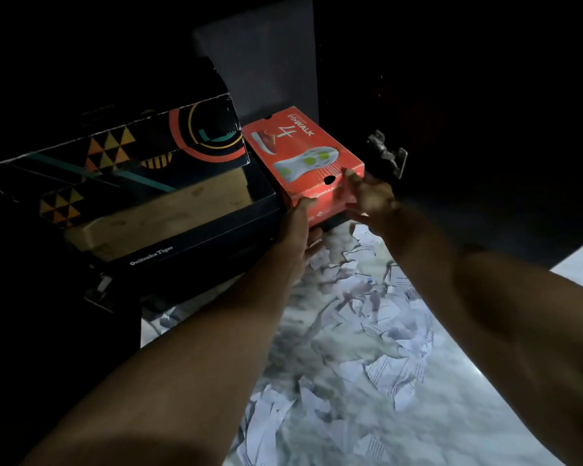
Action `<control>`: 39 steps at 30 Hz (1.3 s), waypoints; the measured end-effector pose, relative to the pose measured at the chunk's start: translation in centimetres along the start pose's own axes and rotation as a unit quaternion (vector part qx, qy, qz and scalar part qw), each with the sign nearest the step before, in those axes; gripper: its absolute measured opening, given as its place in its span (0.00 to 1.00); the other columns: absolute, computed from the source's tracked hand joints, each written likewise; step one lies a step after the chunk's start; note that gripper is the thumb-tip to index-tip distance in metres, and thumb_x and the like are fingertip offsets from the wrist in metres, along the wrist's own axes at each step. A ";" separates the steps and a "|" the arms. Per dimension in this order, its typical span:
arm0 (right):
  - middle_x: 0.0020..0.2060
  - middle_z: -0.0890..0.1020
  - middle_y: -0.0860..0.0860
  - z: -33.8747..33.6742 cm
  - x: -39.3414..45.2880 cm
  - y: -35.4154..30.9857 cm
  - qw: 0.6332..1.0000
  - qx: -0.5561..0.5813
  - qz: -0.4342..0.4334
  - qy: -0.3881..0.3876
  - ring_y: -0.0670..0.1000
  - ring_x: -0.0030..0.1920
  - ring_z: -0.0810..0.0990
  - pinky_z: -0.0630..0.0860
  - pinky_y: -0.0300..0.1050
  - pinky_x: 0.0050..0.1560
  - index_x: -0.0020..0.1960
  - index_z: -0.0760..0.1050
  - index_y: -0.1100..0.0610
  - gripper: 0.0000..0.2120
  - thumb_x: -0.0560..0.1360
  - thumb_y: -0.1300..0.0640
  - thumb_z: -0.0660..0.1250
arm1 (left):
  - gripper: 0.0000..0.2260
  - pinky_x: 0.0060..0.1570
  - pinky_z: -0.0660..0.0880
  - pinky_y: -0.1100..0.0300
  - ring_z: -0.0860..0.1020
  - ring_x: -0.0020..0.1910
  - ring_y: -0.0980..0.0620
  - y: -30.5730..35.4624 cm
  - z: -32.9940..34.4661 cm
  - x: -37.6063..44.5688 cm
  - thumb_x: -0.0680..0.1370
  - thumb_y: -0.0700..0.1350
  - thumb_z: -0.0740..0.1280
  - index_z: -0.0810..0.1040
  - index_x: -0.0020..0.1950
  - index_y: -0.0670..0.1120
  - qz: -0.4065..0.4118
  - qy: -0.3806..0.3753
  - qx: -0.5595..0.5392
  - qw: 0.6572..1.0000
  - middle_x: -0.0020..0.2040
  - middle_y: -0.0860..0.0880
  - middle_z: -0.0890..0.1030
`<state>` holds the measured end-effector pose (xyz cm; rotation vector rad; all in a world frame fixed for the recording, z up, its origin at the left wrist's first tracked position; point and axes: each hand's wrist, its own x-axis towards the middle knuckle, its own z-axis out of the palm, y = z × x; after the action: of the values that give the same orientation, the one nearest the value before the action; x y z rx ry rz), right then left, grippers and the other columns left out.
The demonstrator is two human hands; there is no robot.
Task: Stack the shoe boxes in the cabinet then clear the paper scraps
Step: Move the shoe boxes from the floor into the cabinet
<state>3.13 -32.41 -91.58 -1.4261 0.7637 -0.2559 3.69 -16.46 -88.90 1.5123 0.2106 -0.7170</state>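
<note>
- Nearest the camera, the floor (468, 442) is seen littered with paper scraps (360, 317), spread from the lower edge of the view up to the cabinet's front edge — none yet cleared.
- Beyond them, the red shoe box (300, 153) is held at its near end: the left hand (300, 223) is pressed to the near left corner, the right hand (367, 193) is laid on the near right corner, fingers curled against the cardboard.
- The box sits at the cabinet (260, 68) floor's front edge, its long axis pointing away from the hands into the interior; both hands are about equally near.
- To its left, a dark box (196, 243), a tan box (169, 213) and a patterned box (115, 153) are already stacked.
- A push straight inward is judged to be what remains.
- On the right, a door hinge (387, 153) is visible.
</note>
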 end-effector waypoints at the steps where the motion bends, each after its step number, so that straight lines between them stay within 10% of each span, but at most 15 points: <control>1: 0.54 0.84 0.55 0.1 -0.3 0.1 1.000 0.003 0.010 -0.020 0.53 0.46 0.84 0.79 0.43 0.36 0.64 0.79 0.56 0.17 0.82 0.46 0.66 | 0.17 0.52 0.79 0.54 0.81 0.58 0.48 -0.1 -0.1 0.2 0.78 0.56 0.66 0.76 0.64 0.51 0.008 0.004 0.005 1.000 0.57 0.51 0.80; 7: 0.51 0.82 0.56 -2.1 -3.5 1.6 0.998 -0.058 -0.025 -0.002 0.57 0.52 0.81 0.80 0.60 0.61 0.59 0.80 0.59 0.11 0.80 0.58 0.64 | 0.06 0.33 0.70 0.61 0.80 0.39 0.50 -1.5 0.2 -0.9 0.82 0.44 0.64 0.77 0.57 0.46 0.047 0.010 0.112 0.993 0.51 0.46 0.81; 13: 0.43 0.86 0.52 -8.3 -12.6 4.8 0.990 -0.128 -0.058 0.021 0.56 0.42 0.87 0.85 0.53 0.51 0.45 0.83 0.53 0.10 0.77 0.63 0.64 | 0.09 0.25 0.71 0.68 0.81 0.38 0.48 -4.5 3.6 -4.3 0.82 0.40 0.63 0.81 0.46 0.50 0.082 -0.095 0.192 0.973 0.42 0.46 0.83; 23: 0.43 0.85 0.45 -24.7 -28.1 8.3 0.947 -0.166 -0.087 0.261 0.45 0.43 0.83 0.77 0.35 0.42 0.45 0.82 0.52 0.08 0.79 0.61 0.67 | 0.12 0.43 0.74 0.59 0.83 0.40 0.49 -10.8 17.4 -13.4 0.82 0.40 0.60 0.83 0.57 0.47 0.063 -0.290 0.329 0.896 0.51 0.44 0.85; 31: 0.61 0.78 0.55 -37.9 -35.5 11.1 0.848 -0.178 0.016 0.499 0.56 0.64 0.77 0.70 0.44 0.62 0.61 0.80 0.54 0.14 0.76 0.55 0.68 | 0.10 0.54 0.80 0.54 0.82 0.51 0.48 -18.7 28.9 -21.2 0.82 0.45 0.65 0.80 0.62 0.47 0.036 -0.409 0.376 0.830 0.55 0.49 0.81; 39: 0.65 0.80 0.60 -41.7 -35.6 14.2 0.837 -0.089 0.172 0.511 0.64 0.68 0.76 0.73 0.57 0.70 0.69 0.74 0.52 0.38 0.64 0.34 0.60 | 0.23 0.61 0.72 0.54 0.76 0.64 0.49 -25.6 35.7 -24.0 0.81 0.54 0.66 0.70 0.75 0.51 0.071 -0.436 0.425 0.790 0.68 0.50 0.76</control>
<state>-52.69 -42.08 -91.88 -1.2286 1.9427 -0.7041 -39.80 -40.73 -93.96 1.8014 -1.0545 -1.4178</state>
